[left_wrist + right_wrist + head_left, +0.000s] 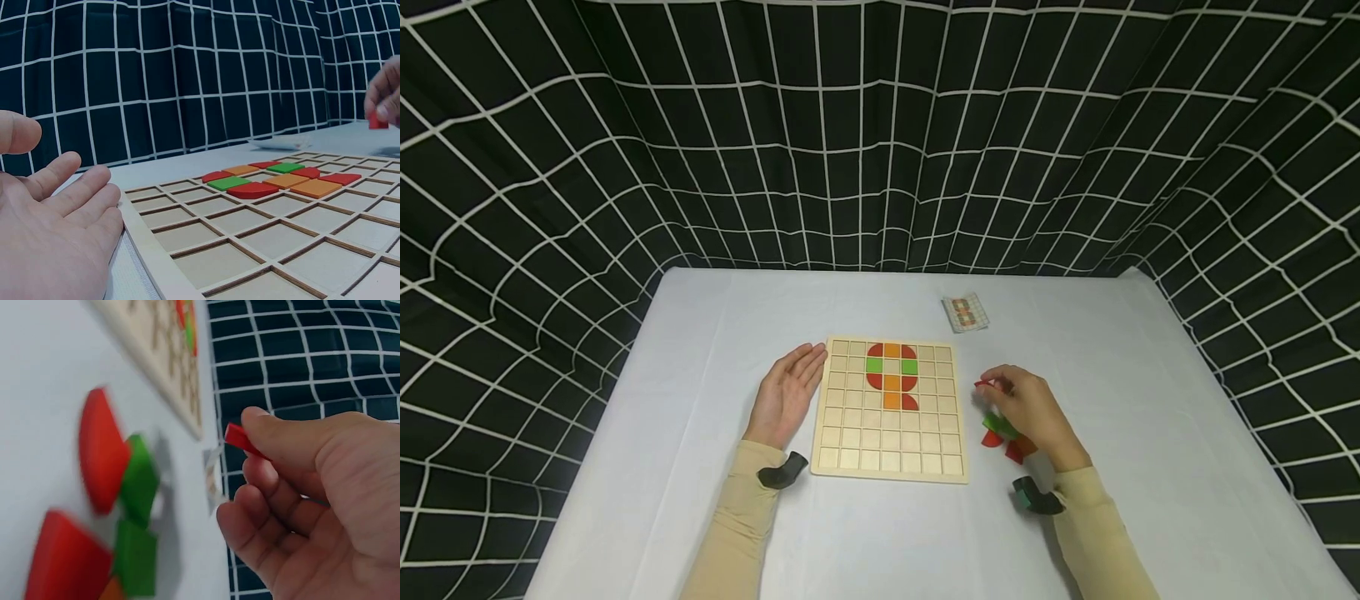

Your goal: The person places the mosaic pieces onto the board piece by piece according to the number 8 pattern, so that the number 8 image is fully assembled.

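A wooden grid board (850, 437) lies flat on the table, with red, orange and green tiles set in cells of its upper middle. The left hand (786, 398) rests palm up along the board's left edge, fingers extended, holding nothing. Over the table to the right of the board, the right hand (1024, 407) pinches a red tile (240, 439) between thumb and index finger. Below that hand is a small heap of loose pieces, among them a red quarter-round tile (103, 453) and a green tile (139, 481); the hand partly hides the heap in the head view.
A small stack of pattern cards (966, 313) lies behind the board, toward the right. The white-covered table (737, 308) ends at a black curtain (760, 150) with white grid lines, which also runs along both sides.
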{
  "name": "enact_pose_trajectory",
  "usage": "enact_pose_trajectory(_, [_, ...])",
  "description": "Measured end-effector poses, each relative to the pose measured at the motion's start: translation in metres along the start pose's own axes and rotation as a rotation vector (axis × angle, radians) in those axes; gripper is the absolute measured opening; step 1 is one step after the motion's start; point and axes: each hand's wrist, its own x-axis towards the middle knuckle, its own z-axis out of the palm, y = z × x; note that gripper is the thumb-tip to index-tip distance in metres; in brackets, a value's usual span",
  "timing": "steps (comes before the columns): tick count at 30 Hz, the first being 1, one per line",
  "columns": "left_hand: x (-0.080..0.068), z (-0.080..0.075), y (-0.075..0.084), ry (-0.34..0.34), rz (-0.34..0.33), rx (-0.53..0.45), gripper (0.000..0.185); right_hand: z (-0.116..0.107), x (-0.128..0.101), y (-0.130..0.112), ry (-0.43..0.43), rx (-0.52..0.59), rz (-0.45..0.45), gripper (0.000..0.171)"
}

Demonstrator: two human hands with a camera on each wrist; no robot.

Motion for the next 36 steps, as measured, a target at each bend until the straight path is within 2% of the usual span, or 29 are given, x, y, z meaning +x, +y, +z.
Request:
enact_pose_trajectory(9, [-0.001, -0.001, 0.000, -0.011, -0.001, 0.004, 0.055, -0.004, 0.012, -0.023, 0.029, 0.091, -0.039, 0.021])
enact_pose_trajectory(16, [-0.001, -0.001, 0.000, -0.010, 0.001, 0.009, 0.053, -0.001, 0.022, -0.043, 0.036, 0.198, 0.020, 0.016])
enact_pose_trajectory(20, [0.000, -0.002, 0.001, -0.022, 0.004, 0.015, 0.053, 0.002, 0.027, -0.052, 0.052, 0.238, -0.012, 0.014])
enact_pose_trajectory(29, [0.000, -0.003, 0.000, -0.015, 0.003, -0.012, 0.053, 0.015, 0.036, -0.070, 0.014, 0.231, -0.144, 0.011])
enact_pose_trajectory(36, [0.000, -0.002, 0.000, -0.010, 0.004, -0.008, 0.053, 0.029, 0.041, -0.081, -0.055, 0.192, -0.165, 0.014])
